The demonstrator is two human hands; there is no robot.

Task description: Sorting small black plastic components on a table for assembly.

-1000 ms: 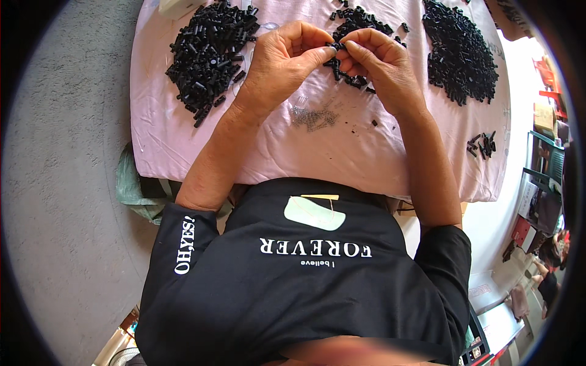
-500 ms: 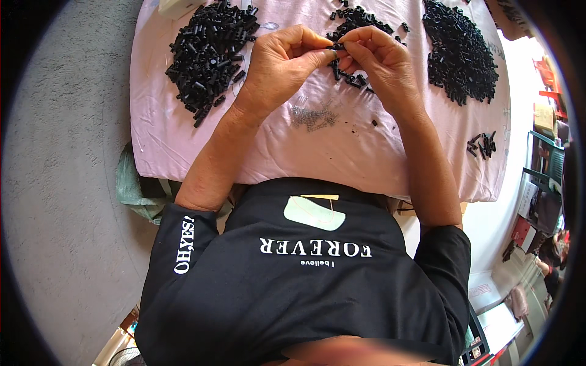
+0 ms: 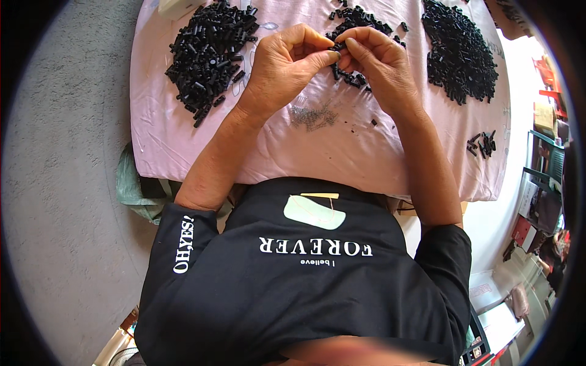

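Note:
Both hands meet over the far middle of a cloth-covered table. My left hand [image 3: 285, 64] is closed in a pinch on a small black cylindrical part [image 3: 336, 47]. Pressed against the same part, the fingertips of my right hand [image 3: 379, 61] are pinched too; much of it is hidden between the fingers. Behind and beneath the hands lies a heap of black parts [image 3: 357, 19]. Closer to me, a patch of tiny silvery pieces [image 3: 313, 118] is spread on the cloth, with a few black bits [image 3: 374, 122] to its right.
A big pile of black cylinders [image 3: 207, 58] covers the table's left side. Smaller black parts form another pile [image 3: 459, 55] at the far right, and a small cluster [image 3: 482, 145] lies near the right edge. The pink cloth [image 3: 342, 158] reaches the near edge. A white object [image 3: 177, 7] stands far left.
The fingers have shifted slightly around the small black part, with the right fingertips turned a little. The piles on the table look the same.

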